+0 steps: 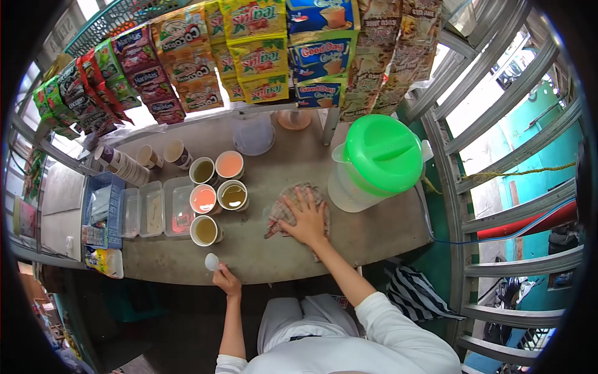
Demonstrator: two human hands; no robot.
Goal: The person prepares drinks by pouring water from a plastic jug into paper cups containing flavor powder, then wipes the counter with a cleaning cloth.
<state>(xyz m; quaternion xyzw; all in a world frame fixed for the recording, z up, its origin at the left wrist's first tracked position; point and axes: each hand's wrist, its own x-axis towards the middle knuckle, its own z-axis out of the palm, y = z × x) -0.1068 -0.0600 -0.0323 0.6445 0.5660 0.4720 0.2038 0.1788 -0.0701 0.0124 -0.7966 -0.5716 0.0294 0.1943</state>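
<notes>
Checked cloth (276, 219) — lying on the grey table (268, 258) between five filled cups (216, 239) and a green-lidded pitcher (346, 192) — is being covered by the right hand (305, 218), whose fingers are being held wide apart. A white spoon (212, 262) is being gripped by the left hand (227, 280), its fingers closed, at the table's near edge, close to the nearest cup. Pink-orange liquid is being held in two cups, yellowish to olive liquid in the other three. Left of the cups, three clear containers (152, 230) are being supported by the table; colourful sachets (256, 50) are being suspended above its far side.
</notes>
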